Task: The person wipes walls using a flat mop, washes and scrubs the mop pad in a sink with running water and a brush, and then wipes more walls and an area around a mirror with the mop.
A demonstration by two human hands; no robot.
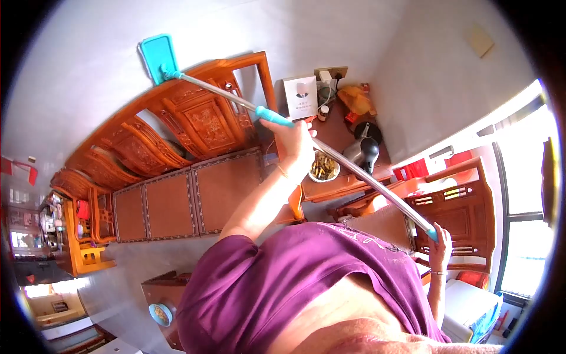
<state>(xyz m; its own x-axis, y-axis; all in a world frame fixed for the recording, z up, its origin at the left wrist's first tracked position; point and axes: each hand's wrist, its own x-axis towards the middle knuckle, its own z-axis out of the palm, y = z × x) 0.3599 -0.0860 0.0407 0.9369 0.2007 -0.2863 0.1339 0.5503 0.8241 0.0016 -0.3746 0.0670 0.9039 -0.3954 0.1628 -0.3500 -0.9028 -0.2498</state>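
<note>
A long pole (377,184) with a metal shaft and turquoise grips runs slantwise across the view. Its flat turquoise head (159,58) is raised at the upper left, against or close to the pale wall above the carved bench back. My left hand (293,141) is closed round the shaft just below the upper turquoise grip. Lower right, my right hand (440,245) holds the pole near its turquoise end. Both hands' fingers are wrapped on the pole.
A carved wooden bench (168,203) with brown cushions stands at the left. A side table (330,187) bears a bowl (324,167), a kettle (361,152) and a white box (300,97). A wooden chair (460,221) is at the right, by a window.
</note>
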